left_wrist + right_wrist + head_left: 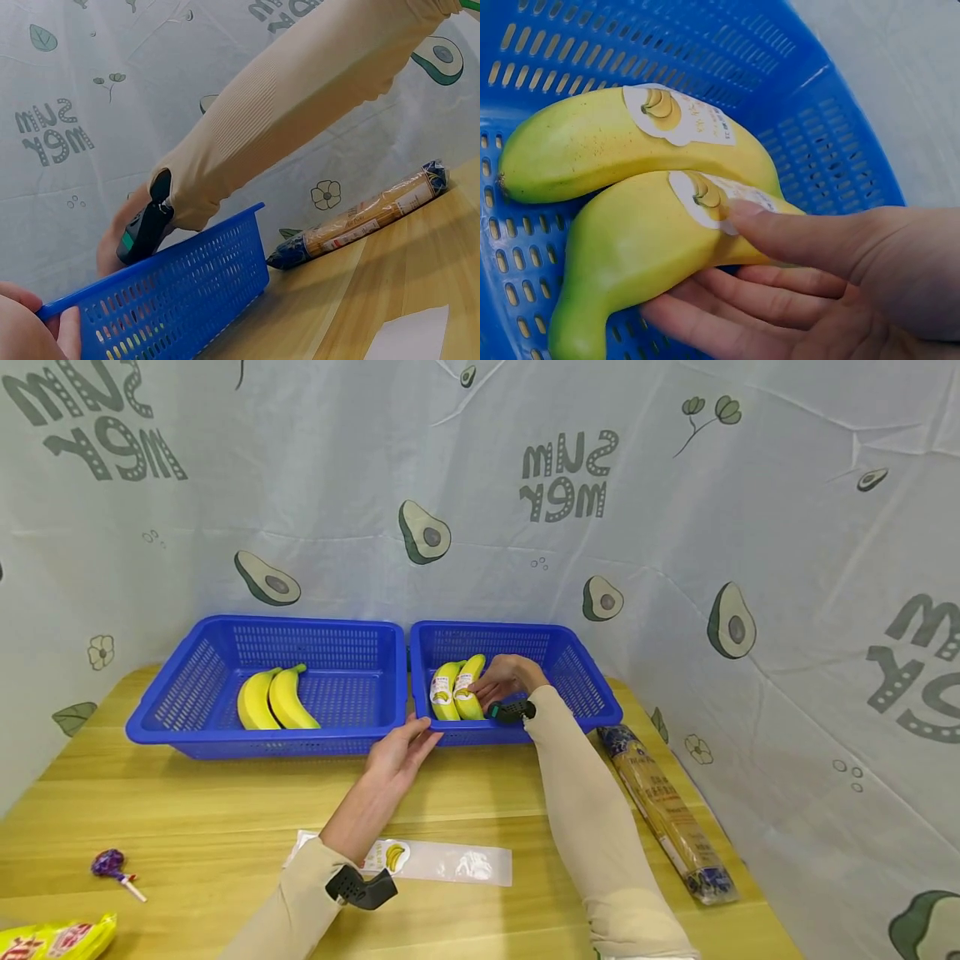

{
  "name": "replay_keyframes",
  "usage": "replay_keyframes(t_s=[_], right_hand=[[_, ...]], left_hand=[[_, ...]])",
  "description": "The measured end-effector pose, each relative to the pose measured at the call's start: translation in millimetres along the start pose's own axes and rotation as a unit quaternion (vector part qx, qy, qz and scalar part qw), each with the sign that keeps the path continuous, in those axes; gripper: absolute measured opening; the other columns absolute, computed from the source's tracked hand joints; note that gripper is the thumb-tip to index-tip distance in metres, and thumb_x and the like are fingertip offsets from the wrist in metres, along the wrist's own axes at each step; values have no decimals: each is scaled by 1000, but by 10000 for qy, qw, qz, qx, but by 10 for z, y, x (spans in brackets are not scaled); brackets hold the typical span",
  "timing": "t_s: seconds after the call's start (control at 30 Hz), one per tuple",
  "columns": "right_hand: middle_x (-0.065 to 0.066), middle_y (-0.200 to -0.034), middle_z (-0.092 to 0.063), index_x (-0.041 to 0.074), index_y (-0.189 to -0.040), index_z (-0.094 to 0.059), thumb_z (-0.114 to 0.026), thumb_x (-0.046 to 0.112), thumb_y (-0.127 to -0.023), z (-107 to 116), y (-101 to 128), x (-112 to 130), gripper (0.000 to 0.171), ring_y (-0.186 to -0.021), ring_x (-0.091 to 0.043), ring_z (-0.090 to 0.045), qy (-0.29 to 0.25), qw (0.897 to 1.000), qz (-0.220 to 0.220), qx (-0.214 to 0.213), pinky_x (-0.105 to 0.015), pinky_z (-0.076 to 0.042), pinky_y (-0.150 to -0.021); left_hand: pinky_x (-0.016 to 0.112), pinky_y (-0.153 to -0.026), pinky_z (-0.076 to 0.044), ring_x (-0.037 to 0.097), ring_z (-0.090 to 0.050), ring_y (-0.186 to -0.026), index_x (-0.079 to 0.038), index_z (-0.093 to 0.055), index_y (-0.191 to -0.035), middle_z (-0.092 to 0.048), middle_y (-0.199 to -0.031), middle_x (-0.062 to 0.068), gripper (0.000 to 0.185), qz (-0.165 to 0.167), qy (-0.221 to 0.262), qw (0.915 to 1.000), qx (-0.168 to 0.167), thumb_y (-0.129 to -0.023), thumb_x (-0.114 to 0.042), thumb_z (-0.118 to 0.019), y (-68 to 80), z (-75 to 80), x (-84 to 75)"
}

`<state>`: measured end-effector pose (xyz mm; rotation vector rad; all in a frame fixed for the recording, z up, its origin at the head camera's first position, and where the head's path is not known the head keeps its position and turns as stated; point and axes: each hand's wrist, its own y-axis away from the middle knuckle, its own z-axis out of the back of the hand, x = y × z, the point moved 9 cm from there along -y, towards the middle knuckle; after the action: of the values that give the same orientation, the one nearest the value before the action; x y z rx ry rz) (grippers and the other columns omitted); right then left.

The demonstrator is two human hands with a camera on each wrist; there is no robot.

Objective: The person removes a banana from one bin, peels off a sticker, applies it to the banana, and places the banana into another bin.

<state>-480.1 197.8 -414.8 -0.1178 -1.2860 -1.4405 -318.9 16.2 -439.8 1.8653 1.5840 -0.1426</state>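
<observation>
Wooden table (225,793): right hand (508,680) grips labelled banana (645,240), thumb on sticker.

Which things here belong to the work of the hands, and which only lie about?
In use: labelled bananas, right basket, right hand, left hand.
Lying about: left basket, lollipop, noodle pack, plastic bag.

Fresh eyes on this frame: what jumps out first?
Two blue baskets side by side at the back of the wooden table, each holding a pair of yellow bananas. The right hand reaches into the right basket and grips a labelled banana there; the left hand rests against that basket's front rim. A long wrapped packet lies along the table's right edge, and a flat clear bag lies near the front.
</observation>
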Motion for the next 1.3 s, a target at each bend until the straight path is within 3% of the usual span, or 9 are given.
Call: replay_keyframes(t_s=[0.23,0.43,0.57,0.83,1.07,1.17,1.3], right_hand=[[-21,-113,-74,-11,-127,-69,-63,5,-109,-70,46,62,25,-101,-29,-75,58,9999,90,124,-35,-66,-89],[-10,-83,-66,-5,-103,-70,-63,12,-110,-128,21,117,19,-84,-21,-71,351,9979,227,500,-39,-65,-90],[-9,-77,-63,-4,-101,-69,-62,15,-111,-137,15,116,23,-80,-22,-69,279,9979,163,568,-43,-64,-95],[-19,-102,-72,-7,-121,-67,-63,22,-112,-72,58,83,31,-111,-39,-74,235,9995,87,181,-44,-63,-98],[-32,-137,-63,-10,-153,-44,-61,25,-112,-6,153,108,57,-134,-47,-61,250,9995,204,-39,-50,-60,-104],[-34,-146,-55,-7,-161,-32,-59,27,-113,56,237,123,65,-137,-46,-59,349,9986,319,-242,-51,-59,-105],[-35,-152,-50,-6,-163,-31,-60,30,-113,130,369,148,68,-139,-47,-57,541,9958,531,-510,-54,-57,-107]], left_hand=[[38,-113,-52,32,-47,-146,5,-16,-166,-38,-160,10,74,-9,62,10000,4,-102,17,-52,12,25,-10],[36,-112,-53,29,-49,-140,5,-16,-166,-44,-147,6,74,-36,9,10000,38,-103,15,-53,6,20,-35],[36,-111,-54,28,-51,-136,5,-16,-165,-43,-149,6,74,-23,-13,10000,48,-103,15,-53,9,29,-32],[36,-110,-54,28,-52,-137,7,-23,-162,-43,-151,9,68,-16,93,9999,50,-102,16,-53,26,30,-16],[36,-110,-55,24,-56,-123,7,-24,-163,-41,-153,10,67,-25,52,9999,115,-103,15,-54,45,17,-5],[37,-110,-55,23,-59,-115,7,-27,-161,-45,-144,12,64,-7,4,9998,184,-104,14,-54,47,1,13],[38,-114,-52,20,-62,-104,10,-28,-161,-48,-128,15,61,60,-53,9994,334,-105,12,-53,61,-10,34]])
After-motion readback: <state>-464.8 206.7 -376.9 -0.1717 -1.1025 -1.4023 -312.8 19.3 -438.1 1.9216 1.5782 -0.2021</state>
